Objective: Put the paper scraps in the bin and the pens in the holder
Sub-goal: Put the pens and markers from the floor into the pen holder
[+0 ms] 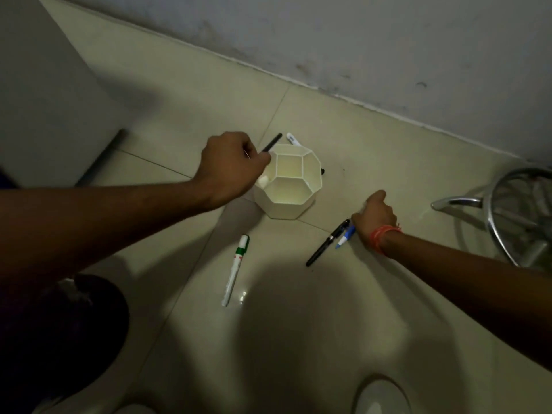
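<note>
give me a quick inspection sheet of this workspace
surface: pale tiled floor, dim, shadowed
job's things: white holder upright; green-capped marker, black pen and blue pen lying on floor; another white pen behind holder
clutter: nothing seen
hands: left hand holds a thin black pen by holder rim; right hand at blue pen, grip unclear
cables: nothing seen
surroundings: stained wall, metal stool at right

White octagonal holder (pixel 291 186) upright on floor (compartments open) — green-capped marker (pixel 235 270), black pen (pixel 327 242) nearby.
</note>
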Motion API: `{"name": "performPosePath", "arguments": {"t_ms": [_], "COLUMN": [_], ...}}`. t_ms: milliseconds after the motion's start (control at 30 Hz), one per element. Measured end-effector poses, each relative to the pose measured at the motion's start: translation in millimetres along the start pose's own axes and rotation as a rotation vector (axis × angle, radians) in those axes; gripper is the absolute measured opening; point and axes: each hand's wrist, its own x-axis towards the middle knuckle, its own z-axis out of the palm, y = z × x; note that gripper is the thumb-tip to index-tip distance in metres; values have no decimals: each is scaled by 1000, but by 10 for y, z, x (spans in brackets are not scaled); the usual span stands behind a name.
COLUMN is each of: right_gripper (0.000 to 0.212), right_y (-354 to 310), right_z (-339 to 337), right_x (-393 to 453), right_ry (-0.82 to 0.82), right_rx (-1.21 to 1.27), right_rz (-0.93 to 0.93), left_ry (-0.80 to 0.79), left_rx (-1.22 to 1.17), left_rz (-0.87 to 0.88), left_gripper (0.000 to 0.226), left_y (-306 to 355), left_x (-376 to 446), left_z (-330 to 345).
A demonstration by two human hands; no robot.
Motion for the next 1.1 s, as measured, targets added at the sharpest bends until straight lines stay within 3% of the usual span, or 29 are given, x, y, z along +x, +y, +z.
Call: {"name": "performPosePath", "arguments": {"t_ms": [200, 400, 533, 700, 967, 1100], "right_gripper": [40, 52, 45, 18, 15, 26], "right_y": [-344, -767, -954, -1043, -1001, -965], "right_z": [-430, -587, -544, -382, -263, -258], "right_x": [78, -4, -84, -143, -121, -22], "right_ry": [379, 503, 434, 265, 110, 41], "right_rx": [277, 599, 716, 525, 378, 503], "right_rz": [-217, -415, -520, -548, -517, -468], "left_ry": [43, 52, -54, -143, -165, -22], "left_rx": [46, 81, 167, 189, 237, 132], "left_rz": [-68, -28, -66, -60, -2, 33], "left_gripper": [33, 35, 37, 31, 29, 37], "left_y": [-58, -16, -49, -43, -175, -218], "left_x": [-135, -97, -86, -67, -79, -181], "left_z": [-38, -45, -34, -1, 15, -3]}}
